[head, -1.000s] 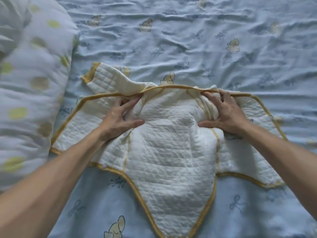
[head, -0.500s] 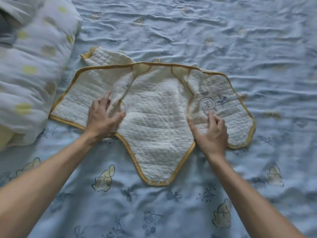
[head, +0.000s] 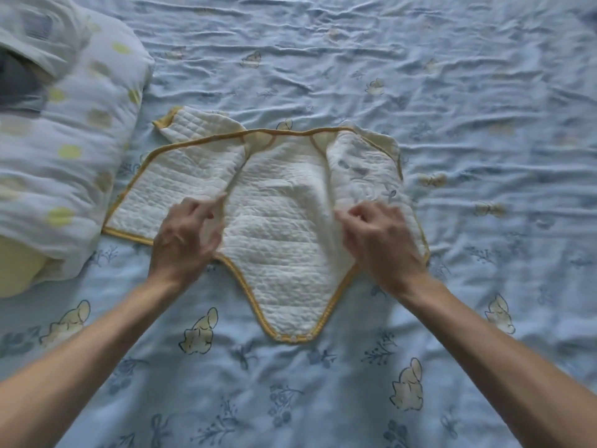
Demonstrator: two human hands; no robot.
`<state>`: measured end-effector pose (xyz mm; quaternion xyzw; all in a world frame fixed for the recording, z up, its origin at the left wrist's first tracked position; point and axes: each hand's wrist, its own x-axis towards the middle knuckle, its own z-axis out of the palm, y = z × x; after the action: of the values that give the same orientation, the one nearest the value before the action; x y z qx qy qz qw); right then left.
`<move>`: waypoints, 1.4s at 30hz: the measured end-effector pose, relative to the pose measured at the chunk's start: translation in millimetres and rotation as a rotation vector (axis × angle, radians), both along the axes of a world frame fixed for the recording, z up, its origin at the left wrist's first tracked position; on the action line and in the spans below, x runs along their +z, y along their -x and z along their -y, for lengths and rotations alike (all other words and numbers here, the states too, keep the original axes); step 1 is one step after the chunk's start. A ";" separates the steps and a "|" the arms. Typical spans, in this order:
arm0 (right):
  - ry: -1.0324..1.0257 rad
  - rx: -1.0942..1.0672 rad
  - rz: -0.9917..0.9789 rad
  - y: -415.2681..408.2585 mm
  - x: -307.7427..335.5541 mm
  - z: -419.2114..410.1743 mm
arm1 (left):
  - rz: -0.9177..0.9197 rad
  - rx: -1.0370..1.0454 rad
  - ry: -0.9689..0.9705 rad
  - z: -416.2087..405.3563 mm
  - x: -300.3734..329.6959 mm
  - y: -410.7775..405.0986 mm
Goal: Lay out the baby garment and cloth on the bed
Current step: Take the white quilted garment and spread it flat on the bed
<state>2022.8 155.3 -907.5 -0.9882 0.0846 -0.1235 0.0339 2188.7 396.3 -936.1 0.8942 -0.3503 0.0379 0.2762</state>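
Note:
The baby garment (head: 284,240) is white and quilted with yellow trim. It lies open on the blue printed bed sheet (head: 323,383), snap tab pointing toward me. My left hand (head: 185,237) sits at the lower inner corner of the left flap, its fingertips pinching the flap's edge. My right hand (head: 381,237) has its fingers curled on the inner edge of the right flap, which is bunched and lifted inward. I see no separate cloth.
A white pillow with yellow dots (head: 64,156) lies at the left, touching the garment's left flap. A pale yellow item (head: 19,273) sticks out beneath it, and something dark (head: 16,85) lies at the far left. Wrinkled sheet extends to the right and toward me.
Both hands went from pressing the garment's top edge to its lower flaps. The right hand, flat before, now grips the right flap and draws it inward. The view has pulled back.

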 end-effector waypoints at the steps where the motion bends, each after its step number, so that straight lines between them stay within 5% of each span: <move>1: -0.035 0.015 -0.176 -5.2 -1.5 -7.5 | 0.045 -0.095 -0.029 2.8 -0.2 4.1; 3: -0.166 -0.060 -0.278 -16.4 -6.9 -14.8 | 0.019 -0.274 -0.144 13.1 -7.1 13.6; 6: -0.233 -0.162 -0.048 -36.6 -23.6 -3.5 | -0.115 -0.366 -0.434 23.5 -31.7 20.5; 11: -0.259 -0.249 -0.502 -60.9 -76.0 40.4 | -0.042 -0.370 -0.487 21.8 -66.2 14.8; 21: -0.471 -0.169 -0.638 -73.3 -58.6 57.7 | -0.397 -0.467 -0.341 26.9 -54.5 1.5; 25: -0.759 -0.002 -0.279 -56.4 -18.1 51.9 | -0.680 -0.339 -0.008 28.5 -17.5 -25.7; 29: -0.682 0.046 -0.437 -42.0 -37.7 40.8 | -0.573 -0.363 -0.176 33.4 -11.5 -53.1; 33: -0.522 -0.011 -0.333 -44.4 -69.4 36.9 | -0.409 -0.380 -0.422 41.4 -38.2 -58.2; 42: -0.442 -0.038 -0.290 -43.2 -79.7 30.1 | -0.242 -0.387 -0.378 32.5 -50.9 -47.8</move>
<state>2066.0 125.2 -987.3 -0.9624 0.1320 0.0405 0.2339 2236.5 363.8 -987.0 0.8444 -0.4795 -0.1883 0.1467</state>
